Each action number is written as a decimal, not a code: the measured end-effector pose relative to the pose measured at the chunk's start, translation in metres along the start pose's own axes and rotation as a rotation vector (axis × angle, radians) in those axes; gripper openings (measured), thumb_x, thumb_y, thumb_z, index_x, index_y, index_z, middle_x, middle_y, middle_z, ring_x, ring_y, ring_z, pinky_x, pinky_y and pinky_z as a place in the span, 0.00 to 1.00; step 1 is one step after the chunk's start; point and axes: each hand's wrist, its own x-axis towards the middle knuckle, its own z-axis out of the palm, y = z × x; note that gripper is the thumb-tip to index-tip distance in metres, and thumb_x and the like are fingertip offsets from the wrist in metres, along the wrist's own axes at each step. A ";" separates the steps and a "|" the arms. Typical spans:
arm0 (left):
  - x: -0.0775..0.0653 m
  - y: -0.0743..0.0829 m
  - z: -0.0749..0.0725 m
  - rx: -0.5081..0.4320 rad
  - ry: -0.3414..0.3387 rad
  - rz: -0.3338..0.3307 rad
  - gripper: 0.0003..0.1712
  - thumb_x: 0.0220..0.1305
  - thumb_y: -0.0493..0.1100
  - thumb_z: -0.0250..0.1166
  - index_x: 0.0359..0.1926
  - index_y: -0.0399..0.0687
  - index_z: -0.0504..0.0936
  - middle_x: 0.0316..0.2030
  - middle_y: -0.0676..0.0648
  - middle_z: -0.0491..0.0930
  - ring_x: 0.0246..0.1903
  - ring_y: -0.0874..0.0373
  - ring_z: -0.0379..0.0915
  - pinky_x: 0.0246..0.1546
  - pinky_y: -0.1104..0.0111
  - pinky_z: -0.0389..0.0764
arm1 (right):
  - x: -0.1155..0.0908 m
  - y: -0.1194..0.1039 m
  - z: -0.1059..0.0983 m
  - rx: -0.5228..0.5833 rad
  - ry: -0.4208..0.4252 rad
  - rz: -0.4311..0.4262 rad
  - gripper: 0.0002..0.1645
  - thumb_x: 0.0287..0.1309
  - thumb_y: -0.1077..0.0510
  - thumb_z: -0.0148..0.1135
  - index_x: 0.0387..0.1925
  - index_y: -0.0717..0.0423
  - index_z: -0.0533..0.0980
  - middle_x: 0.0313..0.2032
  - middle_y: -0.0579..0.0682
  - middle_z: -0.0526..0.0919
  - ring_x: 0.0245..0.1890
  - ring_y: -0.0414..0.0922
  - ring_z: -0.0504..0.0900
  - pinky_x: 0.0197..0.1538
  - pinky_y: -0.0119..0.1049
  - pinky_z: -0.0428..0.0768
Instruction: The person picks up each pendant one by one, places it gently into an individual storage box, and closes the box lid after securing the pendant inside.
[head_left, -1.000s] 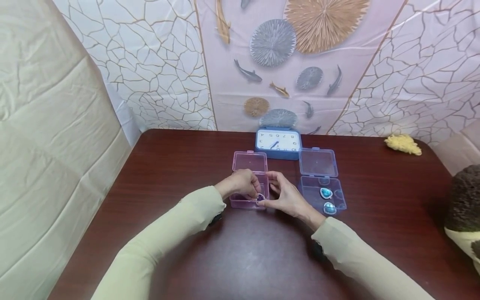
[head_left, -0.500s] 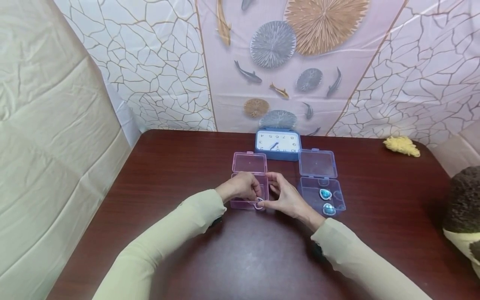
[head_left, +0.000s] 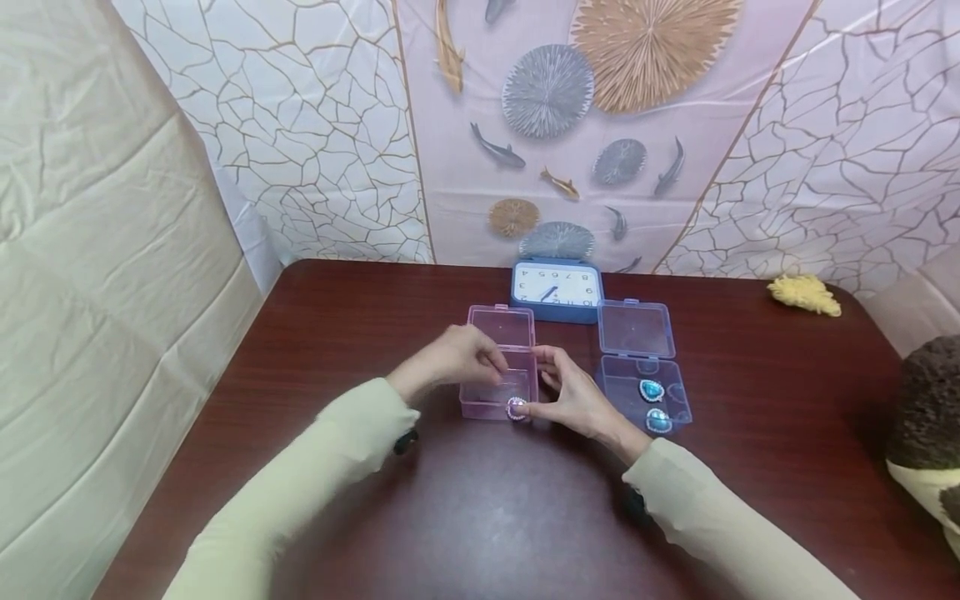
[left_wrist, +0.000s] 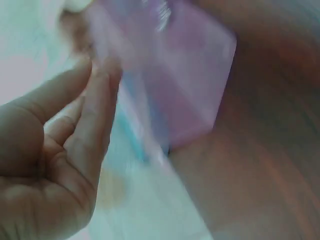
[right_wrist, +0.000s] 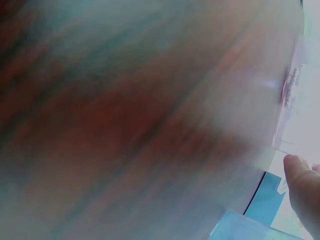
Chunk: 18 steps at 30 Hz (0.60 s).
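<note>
A see-through pink plastic box [head_left: 491,409] stands on the table with its hinged lid [head_left: 500,327] raised. At its front right corner is a purple gem [head_left: 516,408] with a pale beaded rim. My right hand [head_left: 573,400] grips the box's right side, its fingers behind and its thumb tip right at the gem. Above the left part of the box hovers my left hand [head_left: 465,360], fingers loosely bent, nothing between them. In the left wrist view, the thumb and fingers of the left hand [left_wrist: 65,135] lie beside the blurred pink box [left_wrist: 195,75].
Right of the pink box, an open blue plastic box [head_left: 630,392] bears two turquoise gems, the rear one [head_left: 652,390] and the front one [head_left: 658,420]. Behind both boxes lies a blue-framed clock [head_left: 557,287]. A yellow fluffy item [head_left: 805,295] sits at the back right, a brown plush [head_left: 930,408] at the right edge.
The purple gem has shifted slightly toward the front of the pink box. My left hand has let go of it and drawn back to the left. The right hand stays put.
</note>
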 end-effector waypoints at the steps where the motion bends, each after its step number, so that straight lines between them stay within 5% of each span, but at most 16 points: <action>1: -0.007 -0.006 -0.008 -0.061 -0.004 -0.012 0.13 0.52 0.38 0.71 0.41 0.44 0.85 0.33 0.50 0.86 0.33 0.61 0.81 0.38 0.72 0.82 | 0.000 0.000 0.000 -0.001 0.001 0.000 0.51 0.39 0.59 0.77 0.63 0.61 0.58 0.60 0.62 0.67 0.63 0.55 0.67 0.65 0.44 0.65; 5: -0.043 -0.046 -0.038 -0.284 -0.026 -0.067 0.18 0.56 0.38 0.68 0.48 0.38 0.80 0.39 0.43 0.84 0.38 0.54 0.82 0.45 0.64 0.82 | 0.000 0.001 0.001 -0.006 0.003 0.003 0.51 0.40 0.57 0.77 0.63 0.60 0.58 0.61 0.61 0.68 0.63 0.55 0.67 0.66 0.46 0.64; 8: -0.069 -0.083 -0.047 -0.344 -0.033 -0.097 0.20 0.58 0.39 0.67 0.50 0.35 0.78 0.40 0.42 0.83 0.39 0.56 0.80 0.45 0.65 0.82 | -0.001 0.000 0.001 -0.013 0.003 0.013 0.50 0.41 0.57 0.77 0.63 0.59 0.58 0.61 0.61 0.67 0.63 0.56 0.67 0.66 0.47 0.64; 13: -0.095 -0.129 -0.039 -0.363 -0.023 -0.133 0.21 0.56 0.38 0.68 0.49 0.32 0.78 0.39 0.44 0.84 0.36 0.62 0.79 0.40 0.73 0.80 | -0.001 0.000 0.000 -0.038 0.007 0.023 0.51 0.40 0.56 0.78 0.63 0.58 0.58 0.61 0.59 0.68 0.63 0.55 0.67 0.65 0.45 0.65; 18: -0.102 -0.144 -0.023 -0.392 0.015 -0.128 0.23 0.52 0.36 0.71 0.48 0.29 0.77 0.38 0.42 0.83 0.35 0.62 0.78 0.38 0.76 0.78 | 0.000 0.000 0.001 -0.054 0.003 0.032 0.52 0.39 0.53 0.78 0.64 0.56 0.58 0.61 0.58 0.67 0.64 0.54 0.67 0.65 0.44 0.66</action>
